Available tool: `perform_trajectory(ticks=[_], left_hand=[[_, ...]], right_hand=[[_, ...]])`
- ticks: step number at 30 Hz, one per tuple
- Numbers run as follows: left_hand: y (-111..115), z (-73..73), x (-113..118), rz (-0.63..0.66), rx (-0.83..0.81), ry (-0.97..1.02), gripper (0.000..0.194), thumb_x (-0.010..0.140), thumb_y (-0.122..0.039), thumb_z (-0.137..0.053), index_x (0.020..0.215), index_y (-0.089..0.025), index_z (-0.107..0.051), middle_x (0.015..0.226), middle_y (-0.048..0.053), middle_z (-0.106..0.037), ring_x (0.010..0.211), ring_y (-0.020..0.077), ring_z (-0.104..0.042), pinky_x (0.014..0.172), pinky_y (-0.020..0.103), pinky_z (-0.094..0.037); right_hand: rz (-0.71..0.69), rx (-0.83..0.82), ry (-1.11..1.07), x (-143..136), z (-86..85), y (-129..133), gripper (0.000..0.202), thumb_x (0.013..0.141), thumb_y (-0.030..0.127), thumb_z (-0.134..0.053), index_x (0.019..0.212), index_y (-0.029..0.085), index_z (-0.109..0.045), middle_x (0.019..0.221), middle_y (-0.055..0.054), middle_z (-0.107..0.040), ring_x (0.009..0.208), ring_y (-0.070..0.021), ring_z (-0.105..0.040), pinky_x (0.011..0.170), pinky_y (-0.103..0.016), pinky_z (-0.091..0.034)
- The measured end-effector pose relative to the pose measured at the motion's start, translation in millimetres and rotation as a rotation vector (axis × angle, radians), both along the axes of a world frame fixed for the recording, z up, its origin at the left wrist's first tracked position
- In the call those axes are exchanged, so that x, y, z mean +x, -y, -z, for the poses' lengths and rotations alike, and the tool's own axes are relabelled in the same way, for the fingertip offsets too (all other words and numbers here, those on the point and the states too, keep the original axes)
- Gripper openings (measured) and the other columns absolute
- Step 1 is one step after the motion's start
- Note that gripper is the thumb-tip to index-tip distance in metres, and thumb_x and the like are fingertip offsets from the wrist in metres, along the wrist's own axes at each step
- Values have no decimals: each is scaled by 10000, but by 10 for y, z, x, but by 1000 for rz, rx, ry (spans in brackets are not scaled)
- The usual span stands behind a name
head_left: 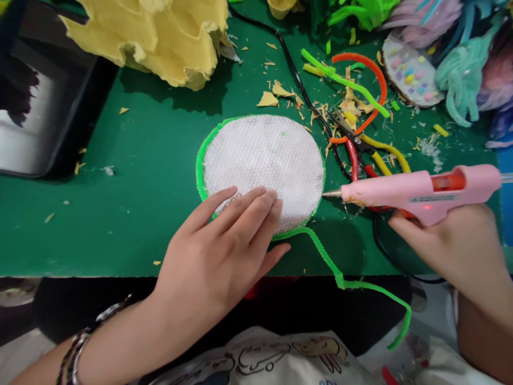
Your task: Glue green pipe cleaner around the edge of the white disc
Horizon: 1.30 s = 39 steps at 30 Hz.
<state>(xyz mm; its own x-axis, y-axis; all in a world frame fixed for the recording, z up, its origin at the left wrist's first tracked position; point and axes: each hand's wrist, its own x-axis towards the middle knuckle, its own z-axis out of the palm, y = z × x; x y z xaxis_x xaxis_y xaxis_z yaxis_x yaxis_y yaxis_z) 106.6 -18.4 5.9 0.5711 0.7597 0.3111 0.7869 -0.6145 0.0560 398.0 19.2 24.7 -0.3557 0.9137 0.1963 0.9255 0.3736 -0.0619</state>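
Observation:
A white oval foam pad (264, 160) with a pebbled surface lies on the green table. Bright green pipe cleaner (200, 160) runs around its edge, and a loose tail of it (324, 254) hangs past the table's front edge. My left hand (228, 235) rests flat on the pad's lower left, fingers stretched out. In my right hand (452, 240) is a pink hot glue gun (404, 192), its red light lit. The metal nozzle points left, at or very close to the pad's right edge; whether it touches I cannot tell.
Red- and yellow-handled pliers (360, 144) lie behind the glue gun among pipe cleaner pieces (352, 91) and yellow scraps. A black cable (294, 69) crosses the table. Yellow egg-carton material (160, 37) stands at the back, a black tray-like object (52, 91) at left, yarn bundles (465, 69) at right.

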Motion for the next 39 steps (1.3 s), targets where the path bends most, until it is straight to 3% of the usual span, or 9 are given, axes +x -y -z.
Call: perform_trajectory(ticks=[7, 13, 18, 25, 32, 39], left_hand=[[6, -9, -4, -12, -19, 5, 266, 927, -276, -573, 1131, -115, -630, 1126, 78, -715, 1001, 218, -689, 927, 366, -515], [10, 3, -8, -12, 7, -6, 287, 940, -285, -560, 1126, -79, -632, 1128, 79, -715, 1000, 218, -685, 930, 371, -492], [13, 3, -5, -9, -5, -11, 293, 940, -281, -567, 1132, -68, -630, 1135, 85, -710, 1005, 225, -683, 931, 384, -477], [22, 3, 5, -6, -13, -11, 288, 948, -287, -559, 1126, -73, -632, 1136, 82, -709, 1012, 222, -677, 939, 378, -465], [6, 2, 7, -12, -12, -17, 294, 951, -289, -554, 1135, -72, -629, 1144, 81, -706, 1015, 223, -675, 944, 380, -459], [19, 7, 10, -8, -15, -16, 295, 955, -289, -545, 1134, -71, -629, 1150, 81, -703, 1022, 220, -672, 942, 379, -453]], right_hand=[[-81, 39, 23, -19, -23, -57, 246, 689, 239, -499, 505, 240, -336, 381, 13, -440, 345, -152, -424, 374, -252, -271], [-43, 10, -20, -35, -16, -69, 241, 701, 254, -495, 532, 249, -323, 408, 18, -438, 360, -149, -428, 383, -250, -285], [-21, -6, -28, 14, 22, -65, 159, 722, 234, -500, 607, 240, -389, 501, -1, -537, 445, -174, -520, 437, -260, -314], [-8, 2, -40, 2, 21, -78, 198, 694, 208, -498, 546, 233, -367, 412, 25, -459, 376, -148, -460, 416, -252, -308], [-30, 166, 78, -62, 1, -115, 294, 718, 297, -548, 504, 233, -357, 383, 19, -444, 356, -147, -443, 394, -248, -271], [-18, 139, 126, -78, -61, -123, 306, 716, 309, -514, 469, 240, -347, 374, 14, -407, 356, -132, -394, 398, -263, -252]])
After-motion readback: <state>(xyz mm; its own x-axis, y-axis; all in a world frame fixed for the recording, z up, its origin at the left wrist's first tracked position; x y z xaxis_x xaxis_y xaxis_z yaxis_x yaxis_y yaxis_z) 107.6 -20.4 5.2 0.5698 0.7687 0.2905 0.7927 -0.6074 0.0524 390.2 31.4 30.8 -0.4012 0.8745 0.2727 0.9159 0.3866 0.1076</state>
